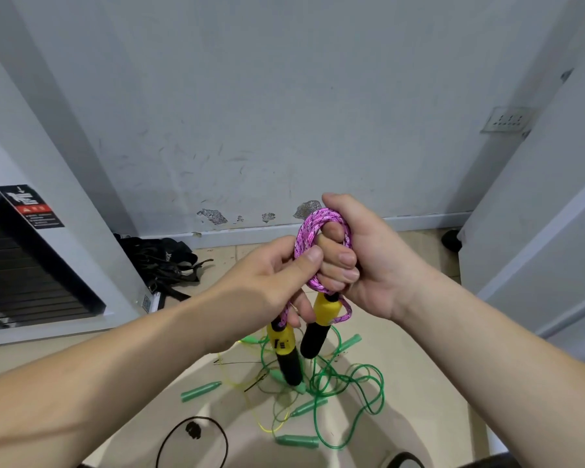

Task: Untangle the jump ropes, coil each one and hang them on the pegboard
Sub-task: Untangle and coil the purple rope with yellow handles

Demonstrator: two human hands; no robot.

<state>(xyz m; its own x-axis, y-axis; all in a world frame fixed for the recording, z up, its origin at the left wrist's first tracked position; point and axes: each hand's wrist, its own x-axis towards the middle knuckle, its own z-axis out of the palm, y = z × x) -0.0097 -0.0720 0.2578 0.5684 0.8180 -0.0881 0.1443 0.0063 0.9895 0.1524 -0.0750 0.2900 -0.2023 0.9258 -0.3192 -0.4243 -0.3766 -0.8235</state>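
A pink braided jump rope (306,231) is wound into a small coil in front of me. My right hand (362,261) grips the coil, its fingers curled through the loops. My left hand (271,285) pinches the rope's left side with thumb and fingers. Two yellow-and-black handles hang below the hands, one at the left (286,352) and one at the right (320,322). On the floor beneath lies a tangle of green and yellow jump ropes (338,386) with several green handles (200,390). No pegboard is in view.
A scuffed grey wall (284,113) stands ahead. A black bag with straps (163,261) lies at its foot, left. A dark slatted unit (21,265) is at far left, a white panel (537,214) at right. A black cord loop (193,440) lies on the beige floor.
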